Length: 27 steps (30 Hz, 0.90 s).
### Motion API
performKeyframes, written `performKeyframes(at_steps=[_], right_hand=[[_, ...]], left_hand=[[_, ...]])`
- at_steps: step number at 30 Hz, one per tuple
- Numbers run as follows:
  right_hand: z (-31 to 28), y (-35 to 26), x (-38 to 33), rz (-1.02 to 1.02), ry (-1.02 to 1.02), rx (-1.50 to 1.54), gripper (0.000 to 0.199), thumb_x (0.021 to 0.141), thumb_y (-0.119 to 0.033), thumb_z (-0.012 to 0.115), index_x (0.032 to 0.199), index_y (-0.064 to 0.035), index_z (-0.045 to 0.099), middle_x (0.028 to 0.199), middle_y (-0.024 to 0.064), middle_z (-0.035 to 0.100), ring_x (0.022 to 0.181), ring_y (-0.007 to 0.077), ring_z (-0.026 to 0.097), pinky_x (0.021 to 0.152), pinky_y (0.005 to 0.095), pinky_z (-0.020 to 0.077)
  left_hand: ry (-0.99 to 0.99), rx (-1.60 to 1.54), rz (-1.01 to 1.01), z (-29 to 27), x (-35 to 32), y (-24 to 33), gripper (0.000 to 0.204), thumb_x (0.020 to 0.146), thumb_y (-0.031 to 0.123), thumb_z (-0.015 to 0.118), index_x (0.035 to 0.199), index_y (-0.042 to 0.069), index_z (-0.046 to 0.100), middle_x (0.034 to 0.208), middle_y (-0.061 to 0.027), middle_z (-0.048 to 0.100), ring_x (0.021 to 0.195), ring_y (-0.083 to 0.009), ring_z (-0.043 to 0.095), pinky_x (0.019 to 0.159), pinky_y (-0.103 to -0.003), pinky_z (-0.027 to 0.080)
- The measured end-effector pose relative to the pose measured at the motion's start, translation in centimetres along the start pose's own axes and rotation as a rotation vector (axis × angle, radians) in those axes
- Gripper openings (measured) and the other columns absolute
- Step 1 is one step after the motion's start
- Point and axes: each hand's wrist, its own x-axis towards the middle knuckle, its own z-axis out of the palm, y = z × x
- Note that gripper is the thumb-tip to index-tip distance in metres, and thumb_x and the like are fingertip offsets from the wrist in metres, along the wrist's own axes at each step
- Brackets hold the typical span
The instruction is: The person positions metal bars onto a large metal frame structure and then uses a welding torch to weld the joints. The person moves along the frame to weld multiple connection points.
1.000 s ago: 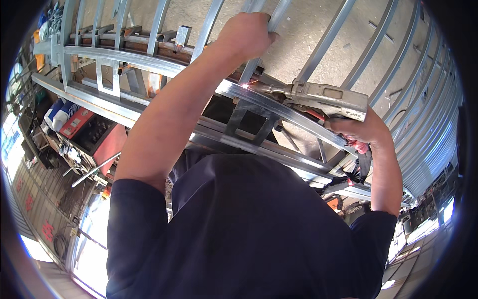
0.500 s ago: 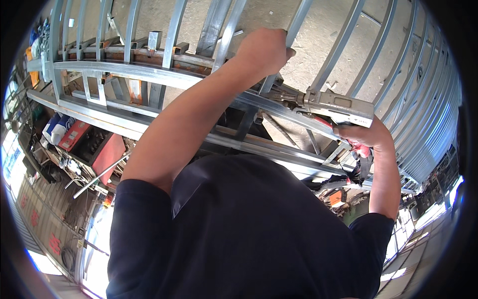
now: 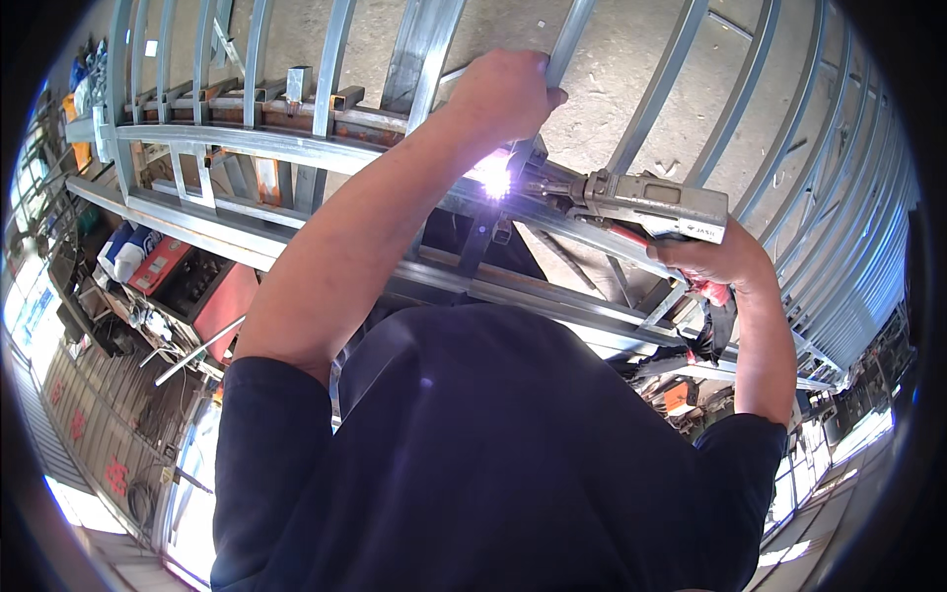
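Note:
My left hand (image 3: 505,91) is closed around an upright square metal tube (image 3: 569,41) of a large silvery frame, just above where it meets the long rail (image 3: 256,140). In my right hand (image 3: 725,261) is a grey metal welding gun (image 3: 659,205), gripped from below with the fingers wrapped round its handle. Its nozzle points left, toward the joint below my left hand. A bright white-violet arc (image 3: 495,180) burns there, and its glare hides the joint itself. Red and black wrapping (image 3: 712,316) hangs down from the gun's handle.
More parallel tubes (image 3: 740,89) curve away to the right. Lower rails (image 3: 197,225) run across in front of my body. A red box (image 3: 187,281) with dark contents stands at the left, with a thin metal rod (image 3: 202,350) nearby. Scraps lie on the concrete floor (image 3: 621,99).
A bright arc now burns at the gun's nozzle, where there was none before. Both hands keep their holds and appear slightly further left in the picture.

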Motion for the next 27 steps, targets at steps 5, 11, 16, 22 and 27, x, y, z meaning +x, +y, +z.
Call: performKeyframes(at_steps=[5, 11, 16, 22, 27], right_hand=[[-0.1, 0.2, 0.2, 0.005, -0.024, 0.018, 0.061, 0.076, -0.018, 0.082, 0.132, -0.0035, 0.062, 0.110, 0.0093, 0.072, 0.098, 0.0176, 0.064, 0.089, 0.0311, 0.0509], [0.0, 0.2, 0.1, 0.000, -0.001, 0.023, 0.064, 0.076, -0.019, 0.084, 0.133, -0.0041, 0.062, 0.112, 0.0094, 0.072, 0.098, 0.0183, 0.064, 0.089, 0.0318, 0.0517], [0.0, 0.0, -0.1, 0.050, 0.011, 0.014, 0.065, 0.076, -0.019, 0.084, 0.134, -0.0045, 0.061, 0.113, 0.0096, 0.072, 0.099, 0.0184, 0.065, 0.091, 0.0320, 0.0516], [0.0, -0.2, -0.2, 0.017, -0.001, 0.006, 0.065, 0.076, -0.018, 0.084, 0.136, -0.0052, 0.061, 0.115, 0.0100, 0.072, 0.101, 0.0170, 0.065, 0.092, 0.0316, 0.0516], [-0.1, 0.1, -0.4, 0.038, 0.006, 0.004, 0.065, 0.077, -0.017, 0.083, 0.137, -0.0054, 0.060, 0.116, 0.0100, 0.072, 0.102, 0.0174, 0.065, 0.093, 0.0318, 0.0509]], left_hand=[[0.019, 0.013, -0.014, 0.4, 0.1, -0.1, 0.043, 0.091, 0.039, 0.069, 0.115, 0.003, 0.069, 0.090, -0.0169, 0.075, 0.089, -0.0329, 0.074, 0.084, -0.043, 0.057], [-0.024, 0.042, -0.027, -0.3, -0.1, 0.4, 0.044, 0.094, 0.041, 0.066, 0.112, 0.001, 0.070, 0.100, -0.0187, 0.073, 0.097, -0.0353, 0.071, 0.089, -0.045, 0.056], [0.031, 0.048, -0.011, 0.4, 0.2, -0.1, 0.043, 0.091, 0.040, 0.069, 0.113, 0.004, 0.070, 0.090, -0.0174, 0.074, 0.089, -0.0328, 0.073, 0.083, -0.044, 0.057], [-0.037, 0.027, -0.028, -0.5, -0.1, 0.5, 0.045, 0.093, 0.040, 0.066, 0.113, 0.000, 0.070, 0.104, -0.0198, 0.072, 0.100, -0.0372, 0.070, 0.092, -0.046, 0.055], [-0.013, -0.009, -0.026, -0.2, -0.1, 0.3, 0.043, 0.092, 0.039, 0.067, 0.111, 0.000, 0.071, 0.103, -0.0197, 0.073, 0.099, -0.0373, 0.070, 0.091, -0.047, 0.055]])
